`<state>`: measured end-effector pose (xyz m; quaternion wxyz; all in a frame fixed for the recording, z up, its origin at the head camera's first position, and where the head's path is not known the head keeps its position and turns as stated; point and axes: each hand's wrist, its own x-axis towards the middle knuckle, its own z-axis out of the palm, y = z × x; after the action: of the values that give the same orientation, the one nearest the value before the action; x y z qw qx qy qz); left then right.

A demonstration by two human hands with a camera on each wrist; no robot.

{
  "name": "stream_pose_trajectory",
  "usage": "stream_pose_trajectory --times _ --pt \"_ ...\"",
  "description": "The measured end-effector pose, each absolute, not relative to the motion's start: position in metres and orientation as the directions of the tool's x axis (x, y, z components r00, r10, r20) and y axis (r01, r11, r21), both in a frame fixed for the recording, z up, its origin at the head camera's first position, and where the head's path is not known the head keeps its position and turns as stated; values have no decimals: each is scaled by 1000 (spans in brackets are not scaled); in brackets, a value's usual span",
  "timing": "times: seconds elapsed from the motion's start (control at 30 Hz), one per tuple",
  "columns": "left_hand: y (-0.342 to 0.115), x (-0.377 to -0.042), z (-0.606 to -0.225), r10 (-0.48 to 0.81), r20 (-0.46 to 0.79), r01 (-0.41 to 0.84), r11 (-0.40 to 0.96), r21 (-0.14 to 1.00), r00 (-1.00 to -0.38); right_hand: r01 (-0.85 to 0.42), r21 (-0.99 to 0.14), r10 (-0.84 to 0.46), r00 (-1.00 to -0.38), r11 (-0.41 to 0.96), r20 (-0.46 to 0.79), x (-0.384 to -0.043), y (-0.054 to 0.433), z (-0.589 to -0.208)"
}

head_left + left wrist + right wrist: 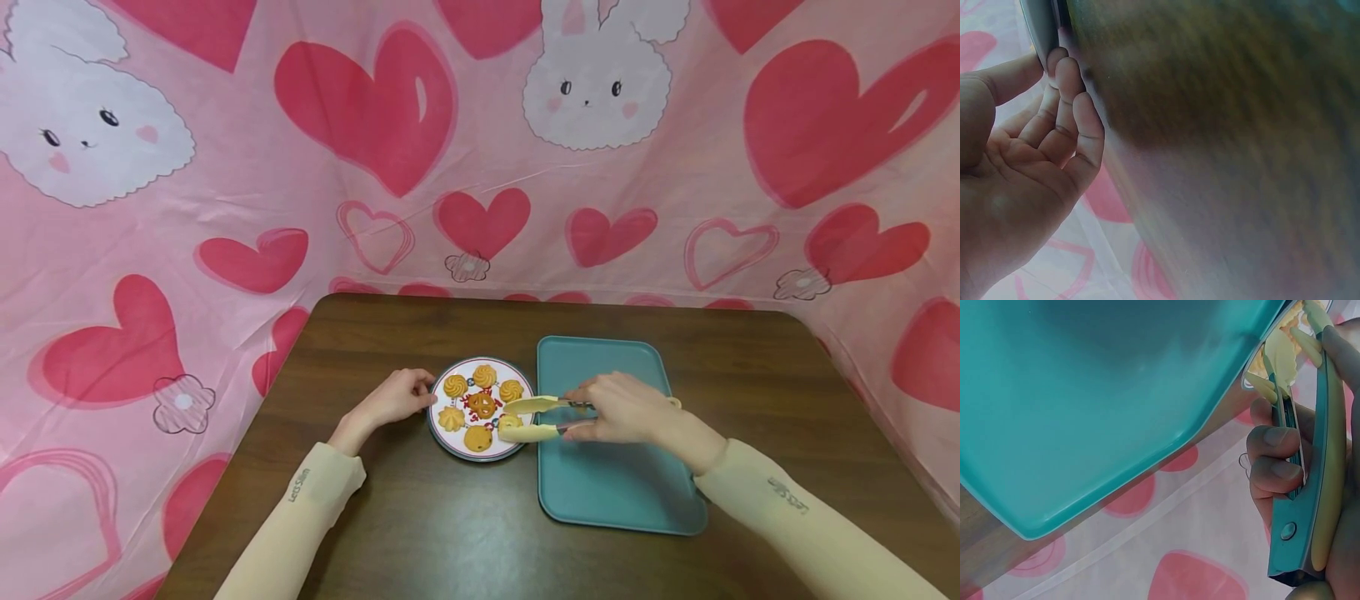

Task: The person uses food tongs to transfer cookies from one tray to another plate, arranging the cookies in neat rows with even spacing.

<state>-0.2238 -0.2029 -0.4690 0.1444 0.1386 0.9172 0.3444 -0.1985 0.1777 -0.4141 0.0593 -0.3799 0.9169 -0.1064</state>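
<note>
A white plate (456, 438) with a dark rim holds several golden cookies, a pretzel-shaped cookie (481, 406) at its centre. My left hand (395, 395) is at the plate's left edge; in the left wrist view, thumb and fingertips pinch the rim. My right hand (618, 406) grips a pair of tongs (1330, 456) with pale yellow tips. Those tips are spread over the plate's right side, one on either side of a cookie (511, 422), which they partly cover.
A teal rectangular tray (615, 487) lies just right of the plate, under my right hand. Both rest on a dark brown wooden table (420, 517). Pink cloth (487, 167) printed with hearts and rabbits hangs behind and at the sides.
</note>
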Motion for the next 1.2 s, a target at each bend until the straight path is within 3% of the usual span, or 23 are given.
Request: stream_pose_trajectory --times 0.47,0.67,0.97,1.2 --pt "-202 -223 -468 359 -155 170 724 669 -920 -710 -188 -713 -698 679 62 -195 184 -408" --pt "-202 -224 -468 359 -156 168 723 671 -920 -670 -181 -663 -741 720 106 -193 193 -414" --pt "-203 -223 -467 351 -173 154 731 665 -920 -508 -368 -449 -861 779 239 -196 232 -426" --pt "-202 -222 -467 339 -183 134 728 672 -923 -272 -489 -188 -958 829 216 -191 263 -430"
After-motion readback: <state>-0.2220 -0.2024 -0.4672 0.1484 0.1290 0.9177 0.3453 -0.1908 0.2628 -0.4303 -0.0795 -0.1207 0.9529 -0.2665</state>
